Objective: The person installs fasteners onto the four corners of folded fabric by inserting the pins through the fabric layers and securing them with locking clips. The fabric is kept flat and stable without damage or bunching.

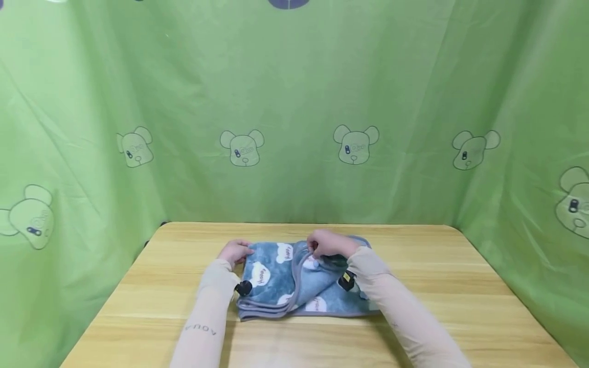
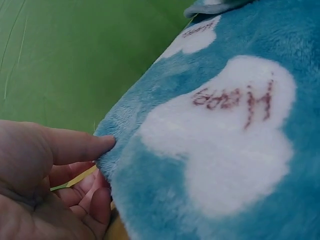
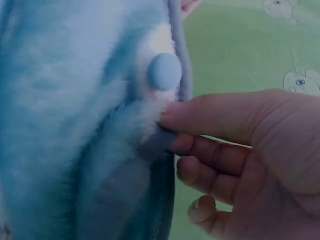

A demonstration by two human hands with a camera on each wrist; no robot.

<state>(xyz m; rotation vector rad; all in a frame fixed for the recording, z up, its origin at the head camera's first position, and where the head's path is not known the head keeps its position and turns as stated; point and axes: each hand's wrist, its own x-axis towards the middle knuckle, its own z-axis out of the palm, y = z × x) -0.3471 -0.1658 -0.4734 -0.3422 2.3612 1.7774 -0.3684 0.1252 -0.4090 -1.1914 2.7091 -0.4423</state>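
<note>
A plush blue blanket (image 1: 272, 260) with white cloud shapes, lettering and grey edging lies folded in layers on the table. My left hand (image 1: 235, 251) is at its far left corner. In the left wrist view, thumb and fingers pinch the blanket's fuzzy edge (image 2: 107, 150). At the far side, right of the middle, my right hand (image 1: 332, 244) holds a raised upper layer. Seen from the right wrist, the thumb and index finger pinch its grey-trimmed edge (image 3: 159, 139), just below a round light-blue button (image 3: 165, 72). Folds under this hand are partly hidden.
The light wood table (image 1: 460, 306) shows on both sides of the blanket and in front of it. A green curtain (image 1: 294, 189) with bear-head prints hangs behind and along both sides. Small black devices sit at both wrists.
</note>
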